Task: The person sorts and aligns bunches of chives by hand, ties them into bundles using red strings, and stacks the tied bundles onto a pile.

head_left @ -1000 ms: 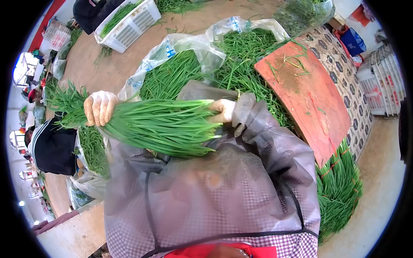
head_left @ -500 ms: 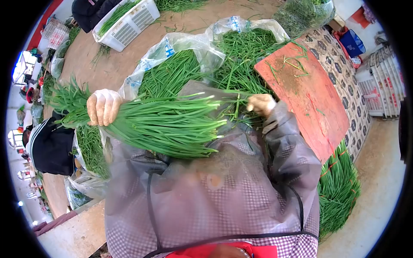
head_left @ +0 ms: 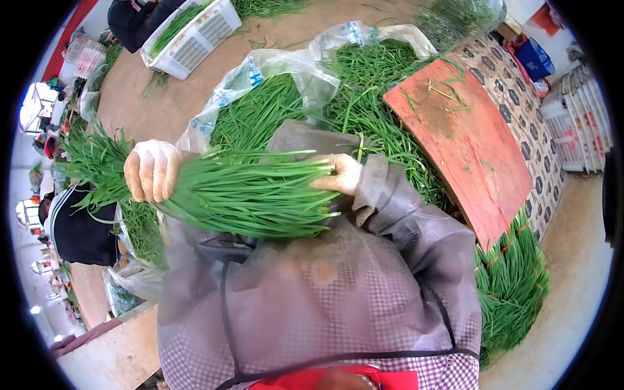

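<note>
My left hand (head_left: 153, 170), in a dirt-stained pale glove, is wrapped around a large bunch of garlic chives (head_left: 250, 195) near its leafy end. The bunch lies sideways in front of my chest, its pale stem ends to the right. At those ends my right hand (head_left: 339, 175) is closed, with thumb and fingers pinching some upper stems. Just beyond the bunch, two clear plastic bags hold loose chives (head_left: 260, 114). A grey translucent sleeve covers my right forearm.
A reddish board (head_left: 465, 143) with chive scraps lies to the right, above tied chive bundles (head_left: 517, 286). A white crate (head_left: 195, 42) stands at the back left. At left a person in a dark jacket (head_left: 81, 224) bends near another bag; stacked white crates (head_left: 575, 127) stand far right.
My right hand has moved left from over the loose chives to the stem ends of the bunch. The loose stems beside it are gone from its fingers. My left hand keeps its hold.
</note>
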Tool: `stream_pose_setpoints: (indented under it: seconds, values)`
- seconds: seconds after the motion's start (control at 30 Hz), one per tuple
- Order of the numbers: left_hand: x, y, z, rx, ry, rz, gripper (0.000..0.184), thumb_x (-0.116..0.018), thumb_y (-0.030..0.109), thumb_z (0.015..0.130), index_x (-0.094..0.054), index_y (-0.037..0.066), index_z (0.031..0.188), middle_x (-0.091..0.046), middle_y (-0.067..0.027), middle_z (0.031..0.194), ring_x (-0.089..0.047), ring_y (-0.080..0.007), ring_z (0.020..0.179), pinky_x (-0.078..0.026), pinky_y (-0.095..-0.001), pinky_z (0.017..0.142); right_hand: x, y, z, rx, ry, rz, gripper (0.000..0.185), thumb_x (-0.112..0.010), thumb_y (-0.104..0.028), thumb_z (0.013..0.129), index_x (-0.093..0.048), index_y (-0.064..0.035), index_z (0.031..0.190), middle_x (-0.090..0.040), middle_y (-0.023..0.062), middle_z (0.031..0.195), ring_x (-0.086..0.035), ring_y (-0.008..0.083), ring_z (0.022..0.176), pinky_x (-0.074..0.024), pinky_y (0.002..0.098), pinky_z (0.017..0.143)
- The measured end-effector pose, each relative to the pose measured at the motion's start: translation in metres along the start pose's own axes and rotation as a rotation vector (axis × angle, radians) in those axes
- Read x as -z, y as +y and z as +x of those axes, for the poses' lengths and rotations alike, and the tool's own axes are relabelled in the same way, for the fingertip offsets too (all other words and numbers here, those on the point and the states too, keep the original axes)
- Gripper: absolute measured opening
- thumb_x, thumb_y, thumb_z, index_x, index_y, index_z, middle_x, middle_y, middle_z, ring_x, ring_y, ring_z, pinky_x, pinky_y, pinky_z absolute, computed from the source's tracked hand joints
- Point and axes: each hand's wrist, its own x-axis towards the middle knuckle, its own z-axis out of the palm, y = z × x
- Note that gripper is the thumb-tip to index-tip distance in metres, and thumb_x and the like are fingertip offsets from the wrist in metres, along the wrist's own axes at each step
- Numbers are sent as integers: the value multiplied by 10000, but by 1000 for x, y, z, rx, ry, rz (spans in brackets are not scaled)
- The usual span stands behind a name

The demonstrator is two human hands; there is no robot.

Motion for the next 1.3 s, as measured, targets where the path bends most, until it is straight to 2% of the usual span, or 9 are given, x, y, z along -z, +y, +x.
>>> stream_pose_setpoints:
  seconds: [0.23, 0.4, 0.53, 0.67, 0.83, 1.07, 1.13, 1.2, 1.3]
  values:
    - [-4, -4, 7, 7, -33, -42, 126, -652, 112, 781, -637, -14, 785, -651, -127, 701, -643, -208, 638, -561, -328, 666, 22, 37, -19, -35, -1, 136, 180, -627, -95, 832, -650, 28, 960, -676, 70, 912, -602, 124, 877, -463, 274, 790]
    - [-6, -1, 6, -26, -44, -18, 132, -657, 111, 780, -633, -18, 793, -651, -130, 708, -642, -207, 644, -562, -329, 664, 78, 27, -63, -156, 156, -345, 186, -638, -213, 773, -680, -36, 811, -667, 68, 809, -596, 130, 785, -461, 281, 729]
    - [-5, 0, 5, -6, -41, 10, 145, -598, 118, 820, -641, -20, 805, -657, -138, 729, -653, -222, 678, -554, -343, 731, 93, 18, -72, -444, 437, -1415, 350, -597, -257, 802, -607, -124, 1125, -622, 157, 1011, -607, 372, 912, -497, 410, 786]
    - [5, -16, 20, -33, -71, -68, 130, -663, 104, 766, -634, -21, 785, -645, -125, 697, -637, -210, 642, -564, -327, 657, 67, -14, -16, 333, 283, -973, 593, -626, -263, 817, -415, -111, 1350, -556, 192, 1201, -585, 324, 1053, -464, 374, 905]
    - [16, -32, 37, 28, -74, -113, 104, -657, 87, 752, -634, -13, 773, -639, -110, 688, -636, -203, 648, -564, -331, 685, 9, -50, 44, 201, -73, -705, 425, -561, -256, 868, -525, -98, 1260, -640, 162, 1035, -619, 274, 962, -482, 366, 828]
    - [16, -21, 22, 45, -63, -104, 148, -655, 115, 760, -626, -18, 819, -651, -121, 736, -640, -222, 687, -551, -344, 715, 33, -6, 23, 216, 85, -912, 246, -463, -255, 916, -595, -74, 813, -630, 103, 761, -616, 277, 725, -475, 366, 660]
    - [16, -16, 17, 15, -96, -94, 162, -644, 134, 775, -626, -18, 827, -653, -122, 741, -642, -225, 699, -545, -361, 748, 60, 8, -2, 87, 70, -782, 237, -503, -282, 895, -616, -74, 882, -639, 123, 779, -633, 299, 782, -486, 399, 695]
    - [14, -17, 11, -4, -49, -66, 153, -630, 133, 791, -629, -14, 834, -654, -122, 749, -645, -229, 722, -539, -371, 774, 67, -4, -17, -400, 127, -1320, 341, -574, -308, 836, -618, -84, 1089, -637, 162, 985, -616, 329, 937, -490, 409, 814]
    - [24, -24, 11, -50, -85, -44, 126, -625, 121, 807, -626, 4, 854, -658, -100, 758, -648, -226, 746, -540, -361, 768, 71, -18, -13, 14, 253, -1103, 522, -582, -276, 820, -474, -111, 1303, -555, 179, 1153, -594, 332, 987, -483, 410, 842]
